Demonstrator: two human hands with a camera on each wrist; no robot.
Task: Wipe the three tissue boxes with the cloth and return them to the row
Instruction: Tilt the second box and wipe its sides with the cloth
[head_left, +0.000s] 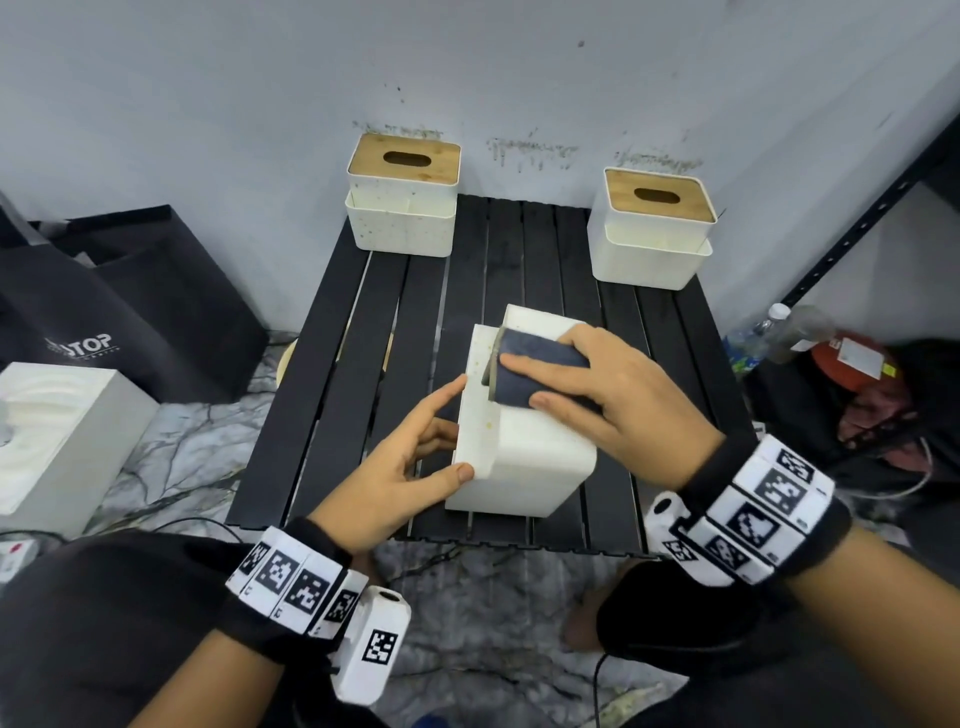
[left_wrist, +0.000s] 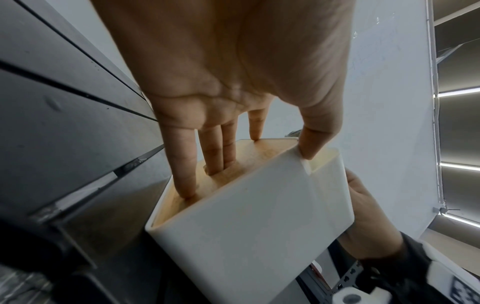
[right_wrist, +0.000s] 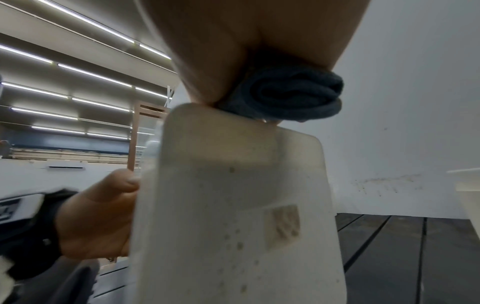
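Note:
A white tissue box (head_left: 524, 457) lies on its side in the middle of the black slatted table (head_left: 353, 353), its wooden lid (left_wrist: 249, 152) facing left. My left hand (head_left: 447, 431) grips it, fingers (left_wrist: 215, 156) on the lid with two of them in the slot and the thumb on the upper edge. My right hand (head_left: 522, 382) holds a folded dark blue cloth (head_left: 535, 369) and presses it onto the box's upward face; the cloth (right_wrist: 288, 94) sits on the top edge of the speckled box (right_wrist: 233, 205). Two more boxes stand upright at the back left (head_left: 402, 208) and back right (head_left: 654, 228).
The grey wall runs directly behind the back boxes. A black bag (head_left: 119, 312) and a white carton (head_left: 57, 441) sit on the floor to the left. Plastic bottles (head_left: 779, 332) and a black metal rack (head_left: 857, 208) are on the right.

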